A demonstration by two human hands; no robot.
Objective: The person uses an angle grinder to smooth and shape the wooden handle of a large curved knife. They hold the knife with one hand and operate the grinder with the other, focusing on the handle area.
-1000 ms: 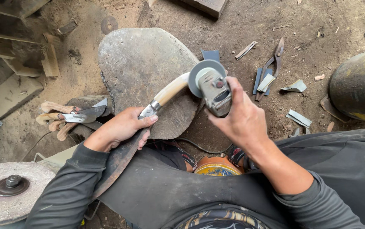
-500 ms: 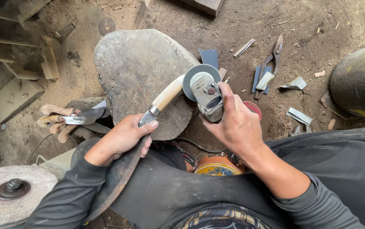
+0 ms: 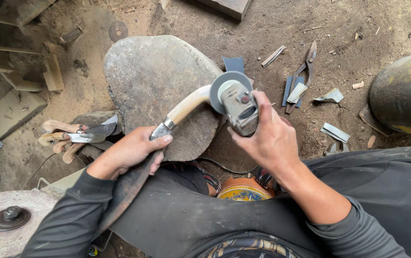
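Note:
My left hand (image 3: pixel 130 152) grips a curved knife (image 3: pixel 133 184) by its dark blade, near the metal collar. The knife's pale curved handle (image 3: pixel 188 105) points up and to the right over a flat wooden block (image 3: pixel 153 81). My right hand (image 3: pixel 267 138) holds an angle grinder (image 3: pixel 239 102). The grinder's round disc (image 3: pixel 224 86) touches the end of the pale handle.
Finished knives with pale handles (image 3: pixel 71 136) lie left of the block. Pliers (image 3: pixel 303 74) and metal scraps (image 3: pixel 332 131) sit on the dirt at right, beside a dark drum (image 3: pixel 406 95). A round grinding stone (image 3: pixel 5 222) is at bottom left. Wood offcuts (image 3: pixel 19 81) lie at upper left.
The grinder and the knife handle have shifted slightly left and up over the block. Both hands keep their grips.

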